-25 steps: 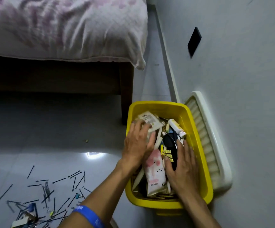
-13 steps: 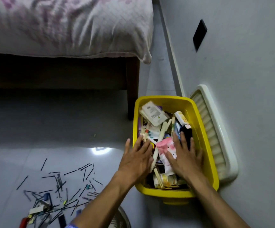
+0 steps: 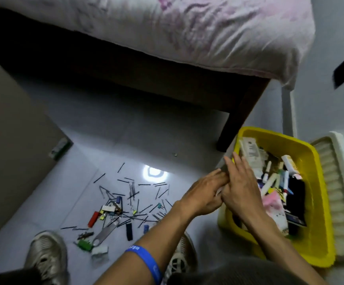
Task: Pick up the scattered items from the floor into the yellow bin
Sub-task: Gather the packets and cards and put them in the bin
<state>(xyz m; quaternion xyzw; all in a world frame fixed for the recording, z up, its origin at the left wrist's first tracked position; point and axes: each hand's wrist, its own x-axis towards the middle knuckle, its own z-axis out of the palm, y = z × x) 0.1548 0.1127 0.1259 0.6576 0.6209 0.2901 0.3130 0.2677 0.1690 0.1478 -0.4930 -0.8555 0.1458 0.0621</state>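
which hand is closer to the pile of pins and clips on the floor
Left. The left hand hovers just right of the pile, outside the yellow bin; the right hand sits farther right, over the bin's near edge.

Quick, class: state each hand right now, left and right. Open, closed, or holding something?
Left hand: fingers fairly straight, nothing visibly held; open.
Right hand: fingers straight, over the yellow bin edge; open.

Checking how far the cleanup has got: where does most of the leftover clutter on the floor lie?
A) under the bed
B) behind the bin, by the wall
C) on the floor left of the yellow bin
C: the scattered items lie on the floor left of the yellow bin.
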